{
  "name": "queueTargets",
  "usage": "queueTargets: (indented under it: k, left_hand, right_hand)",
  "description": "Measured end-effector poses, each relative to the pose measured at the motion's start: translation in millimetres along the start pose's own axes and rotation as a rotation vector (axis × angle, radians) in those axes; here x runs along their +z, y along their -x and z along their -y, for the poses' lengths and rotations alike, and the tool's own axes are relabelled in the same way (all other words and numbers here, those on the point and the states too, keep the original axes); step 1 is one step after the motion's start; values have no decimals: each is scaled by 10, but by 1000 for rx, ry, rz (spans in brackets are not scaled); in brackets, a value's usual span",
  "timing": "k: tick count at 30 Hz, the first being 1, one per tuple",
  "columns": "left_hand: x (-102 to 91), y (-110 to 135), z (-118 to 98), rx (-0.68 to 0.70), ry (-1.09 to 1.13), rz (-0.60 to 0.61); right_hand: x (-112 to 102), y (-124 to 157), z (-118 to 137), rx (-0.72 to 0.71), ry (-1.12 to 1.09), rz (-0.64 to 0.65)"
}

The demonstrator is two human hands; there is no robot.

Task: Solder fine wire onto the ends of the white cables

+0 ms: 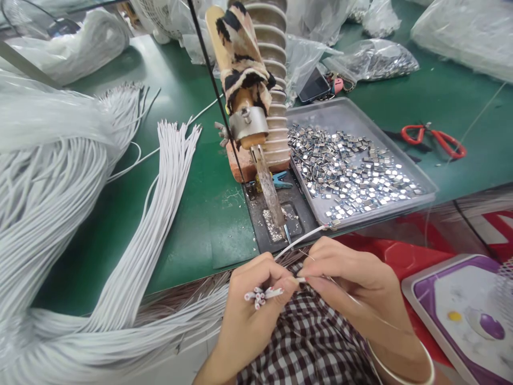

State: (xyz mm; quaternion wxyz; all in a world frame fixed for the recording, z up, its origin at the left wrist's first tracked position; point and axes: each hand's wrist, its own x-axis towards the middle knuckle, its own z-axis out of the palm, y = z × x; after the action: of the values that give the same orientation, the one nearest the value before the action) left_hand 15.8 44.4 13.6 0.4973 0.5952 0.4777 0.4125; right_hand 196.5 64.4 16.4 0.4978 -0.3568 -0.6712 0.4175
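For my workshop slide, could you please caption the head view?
Left hand holds white cables, right hand a thin wire, near a soldering iron and tray of connectors.

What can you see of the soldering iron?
The soldering iron has a tan handle wrapped in patterned cloth, a silvery collar with a screw, and a stained, metal-looking barrel narrowing to a slim tip. It slants down toward the camera beside the ribbed hose, its tip over the near part of the black plate. A white cable passes by the tip; I can't tell whether they touch.
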Motion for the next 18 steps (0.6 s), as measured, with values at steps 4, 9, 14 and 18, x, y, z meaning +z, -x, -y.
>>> queueTargets:
  k: [4,9,14,18]
  left_hand:
    - [-11,-11,-5,-13,-23,-19]
    - [0,-59,32,58,15,-35]
    - [-5,-61,112,88,135,-58]
    - [0,-61,131,57,129,-104]
  right_hand:
    - [-8,-1,4,71,-3,21]
    - [10,-9,113,364,-68,36]
    - [-96,-112,152,278,137,8]
    - [-354,-385,-152,114,926,-247]
